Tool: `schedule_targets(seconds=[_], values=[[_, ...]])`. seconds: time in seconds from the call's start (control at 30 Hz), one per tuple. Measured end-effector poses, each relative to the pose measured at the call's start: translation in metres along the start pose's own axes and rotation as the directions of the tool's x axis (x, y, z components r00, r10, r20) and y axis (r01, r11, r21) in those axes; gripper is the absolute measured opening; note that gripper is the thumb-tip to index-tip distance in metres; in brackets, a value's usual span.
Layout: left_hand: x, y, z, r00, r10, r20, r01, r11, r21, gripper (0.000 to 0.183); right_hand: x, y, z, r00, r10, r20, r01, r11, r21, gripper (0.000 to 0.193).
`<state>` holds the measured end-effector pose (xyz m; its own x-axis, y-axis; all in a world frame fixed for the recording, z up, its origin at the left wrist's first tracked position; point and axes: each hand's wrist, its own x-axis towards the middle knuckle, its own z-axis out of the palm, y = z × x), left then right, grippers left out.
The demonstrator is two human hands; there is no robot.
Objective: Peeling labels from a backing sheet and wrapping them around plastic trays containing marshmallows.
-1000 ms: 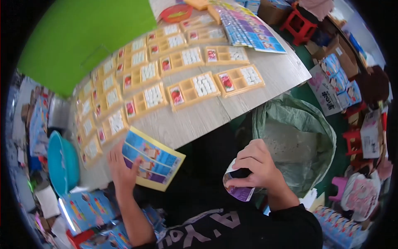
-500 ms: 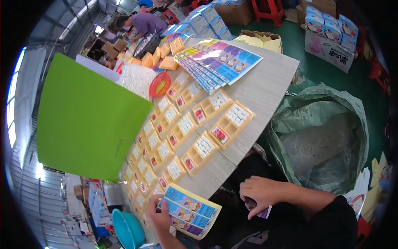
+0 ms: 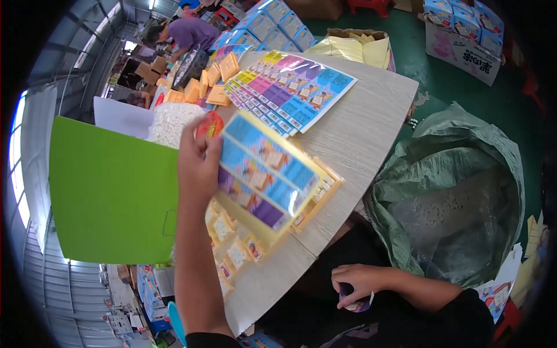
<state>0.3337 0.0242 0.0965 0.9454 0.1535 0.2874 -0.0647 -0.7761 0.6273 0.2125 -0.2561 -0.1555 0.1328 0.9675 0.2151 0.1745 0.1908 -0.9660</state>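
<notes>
My left hand point(image 3: 197, 156) is raised over the table and grips a sheet of printed labels point(image 3: 272, 168) in blue and purple with a yellow backing edge. Beneath the sheet and my forearm lie rows of yellow trays point(image 3: 237, 254) holding small white pieces, mostly hidden. Just beyond the sheet, a fanned stack of label sheets point(image 3: 325, 95) lies on the table. My right hand point(image 3: 358, 283) is low in front of my body, its fingers closed round a curled purple label strip point(image 3: 355, 304).
A green panel point(image 3: 110, 191) stands at the left. Beyond it are a heap of white pieces point(image 3: 168, 123), a red basket point(image 3: 212, 123) and yellow boxes point(image 3: 220, 95). A large green sack point(image 3: 452, 191) stands open right of the table point(image 3: 377, 110). A person in purple point(image 3: 191, 35) works farther back.
My left hand has lifted the label sheet from the near table edge, forward and up over the trays. My right hand has shifted slightly downward, still gripping the purple label strip.
</notes>
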Motion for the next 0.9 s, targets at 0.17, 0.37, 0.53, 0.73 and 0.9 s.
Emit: schedule_targets(seconds=[0.17, 0.37, 0.53, 0.73, 0.9], values=[[0.075, -0.007, 0.027, 1.0, -0.004, 0.026, 0.01, 0.976, -0.216, 0.042, -0.01, -0.002, -0.007, 1.0, 0.009, -0.017, -0.008, 0.995, 0.096, 0.036], [0.153, -0.051, 0.075, 0.964, 0.22, 0.152, -0.233, 0.97, 0.075, 0.053, -0.025, -0.002, -0.007, 0.985, 0.074, -0.157, -0.033, 0.967, 0.252, 0.03], [0.182, -0.05, 0.104, 0.961, 0.107, 0.255, -0.218, 0.86, 0.46, 0.06, -0.021, -0.003, -0.008, 0.965, 0.13, -0.227, -0.052, 0.945, 0.322, 0.028], [0.205, -0.061, 0.128, 0.742, 0.514, 0.431, -0.67, 0.592, 0.448, 0.048, -0.012, 0.002, -0.006, 0.956, 0.135, -0.262, -0.04, 0.94, 0.339, 0.028], [0.218, -0.054, 0.117, 0.826, 0.291, 0.483, -0.513, 0.742, 0.431, 0.038, -0.01, 0.005, -0.003, 0.952, 0.149, -0.269, -0.052, 0.94, 0.337, 0.028]])
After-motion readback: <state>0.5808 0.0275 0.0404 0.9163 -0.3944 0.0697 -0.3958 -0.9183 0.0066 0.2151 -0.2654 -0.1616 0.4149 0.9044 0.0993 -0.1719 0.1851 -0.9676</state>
